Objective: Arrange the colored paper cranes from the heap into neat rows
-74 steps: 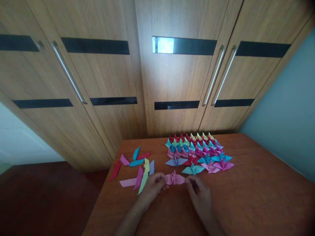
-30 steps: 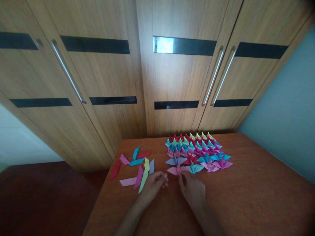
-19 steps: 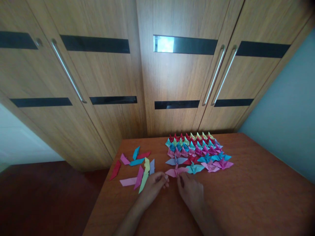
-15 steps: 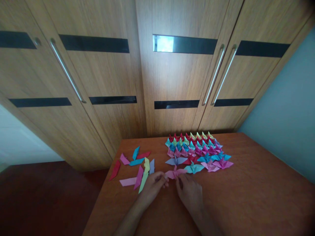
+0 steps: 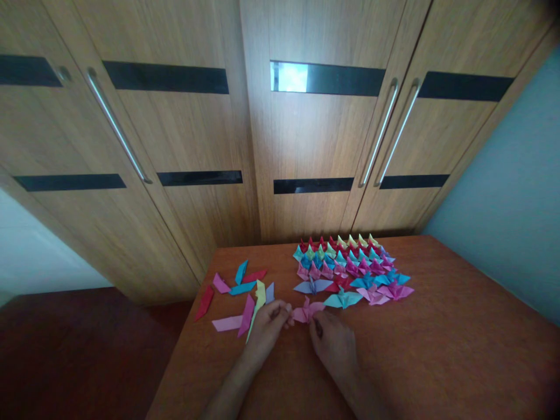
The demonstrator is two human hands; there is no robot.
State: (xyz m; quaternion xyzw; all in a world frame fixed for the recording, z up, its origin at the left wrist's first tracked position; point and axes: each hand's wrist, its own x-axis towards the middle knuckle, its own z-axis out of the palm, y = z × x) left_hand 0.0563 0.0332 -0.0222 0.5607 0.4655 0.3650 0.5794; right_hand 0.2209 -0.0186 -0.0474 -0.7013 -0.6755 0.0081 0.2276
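Note:
A pink origami crane (image 5: 307,310) is between my two hands, low over the table, its wings spread sideways. My left hand (image 5: 269,326) is closed, with its fingertips at the crane's left wing tip. The fingers of my right hand (image 5: 335,341) are curled and pinch the right wing, hiding part of it. Just behind stand a lilac crane (image 5: 312,286) and a turquoise crane (image 5: 343,299). Left of my left hand lie folded paper strips, among them a magenta one (image 5: 247,315) and a pale pink one (image 5: 226,323); a yellow-green strip (image 5: 261,294) is partly covered by that hand.
Rows of finished cranes (image 5: 345,256) in several colours fill the back middle of the wooden table (image 5: 441,326). More folded pieces, red (image 5: 204,303) and blue (image 5: 242,272), lie near its left edge. A wooden wardrobe (image 5: 306,140) stands behind, and a pale wall (image 5: 511,175) is at right.
The pink crane has shifted slightly left and tilted between my fingers. Both hands moved a little left with it. The other cranes and strips stay where they were.

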